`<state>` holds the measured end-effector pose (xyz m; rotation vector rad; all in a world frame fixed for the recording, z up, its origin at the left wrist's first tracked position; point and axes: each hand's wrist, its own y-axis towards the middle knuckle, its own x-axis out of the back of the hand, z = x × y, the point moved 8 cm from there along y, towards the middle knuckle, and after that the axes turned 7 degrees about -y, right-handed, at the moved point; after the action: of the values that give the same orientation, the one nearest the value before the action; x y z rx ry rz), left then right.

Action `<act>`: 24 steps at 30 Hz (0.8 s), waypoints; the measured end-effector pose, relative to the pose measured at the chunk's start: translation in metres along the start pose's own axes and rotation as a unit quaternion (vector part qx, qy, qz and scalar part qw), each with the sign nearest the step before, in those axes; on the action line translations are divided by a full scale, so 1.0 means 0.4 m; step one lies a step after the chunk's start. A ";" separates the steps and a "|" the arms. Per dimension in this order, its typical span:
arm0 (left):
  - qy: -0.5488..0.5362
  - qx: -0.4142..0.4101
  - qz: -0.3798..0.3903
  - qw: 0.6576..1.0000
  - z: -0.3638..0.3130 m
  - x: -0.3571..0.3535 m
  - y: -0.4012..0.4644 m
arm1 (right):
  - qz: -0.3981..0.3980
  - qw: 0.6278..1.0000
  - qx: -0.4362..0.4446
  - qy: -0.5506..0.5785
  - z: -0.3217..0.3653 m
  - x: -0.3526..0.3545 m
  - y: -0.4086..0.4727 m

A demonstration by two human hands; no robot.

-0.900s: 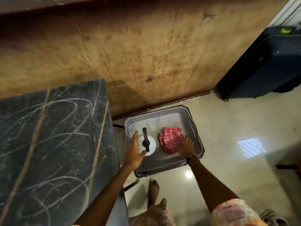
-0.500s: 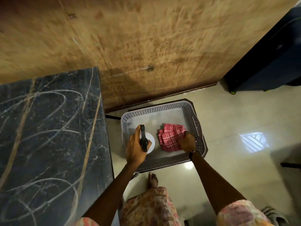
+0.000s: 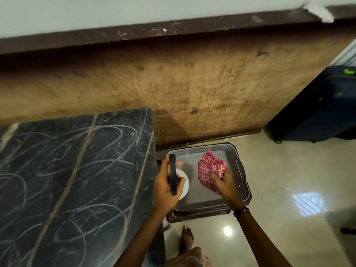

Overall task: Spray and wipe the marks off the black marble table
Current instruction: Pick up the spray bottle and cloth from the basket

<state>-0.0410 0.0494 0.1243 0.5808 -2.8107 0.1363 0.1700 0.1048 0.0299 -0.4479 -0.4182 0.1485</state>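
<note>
The black marble table fills the left side, its top covered in looping white chalk marks. To its right a grey perforated basket rests on a dark stool. My left hand is wrapped around a white spray bottle with a black trigger head, above the basket's left half. My right hand grips a red checked cloth, raised slightly off the basket's floor.
A brown wall panel runs behind the table and basket. A dark blue suitcase stands at the right on the glossy tiled floor. My bare foot is just below the stool.
My left hand has closed around the spray bottle, and my right hand has taken hold of the red cloth. Both have risen within the basket. The camera has tilted up.
</note>
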 end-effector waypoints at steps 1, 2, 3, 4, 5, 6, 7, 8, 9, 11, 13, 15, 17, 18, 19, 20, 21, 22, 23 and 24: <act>-0.017 -0.009 -0.008 1.000 -0.020 0.048 -0.017 | 0.011 1.000 0.012 0.017 0.038 -0.025 -0.033; -0.027 -0.016 -0.008 0.999 -0.035 0.086 -0.033 | 0.023 0.999 0.017 0.036 0.070 -0.050 -0.066; -0.035 -0.024 -0.007 0.999 -0.049 0.134 -0.054 | 0.037 0.998 0.022 0.055 0.103 -0.083 -0.104; -0.041 -0.027 -0.009 0.999 -0.050 0.183 -0.074 | 0.049 0.996 0.027 0.074 0.132 -0.118 -0.143; -0.051 -0.031 -0.011 0.998 -0.045 0.236 -0.096 | 0.059 0.994 0.026 0.093 0.150 -0.158 -0.178; -0.059 -0.030 -0.013 0.998 -0.035 0.292 -0.121 | 0.069 0.991 0.021 0.112 0.168 -0.201 -0.217; -0.064 -0.022 -0.014 0.998 -0.022 0.339 -0.142 | 0.080 0.988 0.011 0.133 0.173 -0.244 -0.246; -0.071 -0.008 -0.019 0.997 -0.001 0.397 -0.169 | 0.093 0.985 -0.002 0.147 0.181 -0.298 -0.282; -0.077 0.008 -0.026 0.997 0.018 0.455 -0.195 | 0.104 0.983 -0.011 0.154 0.184 -0.353 -0.314; -0.092 0.039 -0.049 0.994 0.061 0.571 -0.254 | 0.119 0.981 -0.025 0.153 0.191 -0.467 -0.382; -0.110 0.072 -0.075 0.988 0.102 0.666 -0.306 | 0.148 0.976 -0.043 0.154 0.194 -0.576 -0.440; -0.100 0.088 -0.085 0.988 0.139 0.753 -0.356 | 0.180 0.968 -0.071 0.157 0.197 -0.689 -0.497; -0.074 0.107 -0.080 0.988 0.179 0.816 -0.395 | 0.204 0.959 -0.095 0.171 0.198 -0.778 -0.544; -0.071 0.123 -0.082 0.987 0.200 0.849 -0.416 | 0.223 0.953 -0.106 0.178 0.201 -0.823 -0.569; -0.073 0.137 -0.085 0.984 0.217 0.878 -0.436 | 0.243 0.947 -0.112 0.179 0.204 -0.862 -0.593; -0.070 0.148 -0.088 0.983 0.230 0.905 -0.455 | 0.262 0.940 -0.119 0.185 0.205 -0.897 -0.615; -0.067 0.153 -0.086 0.982 0.238 0.927 -0.472 | 0.279 0.933 -0.126 0.188 0.208 -0.928 -0.638; -0.060 0.158 -0.076 0.983 0.244 0.937 -0.484 | 0.292 0.926 -0.136 0.197 0.210 -0.951 -0.656; -0.052 0.161 -0.064 0.984 0.251 0.947 -0.497 | 0.304 0.921 -0.142 0.198 0.211 -0.974 -0.670; -0.038 0.164 -0.054 0.984 0.257 0.958 -0.508 | 0.314 0.917 -0.146 0.200 0.215 -0.996 -0.684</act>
<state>-0.3231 -0.2956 0.1398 0.8236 -2.8395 0.5737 -0.2138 -0.1971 0.0802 -0.8827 0.1257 0.6117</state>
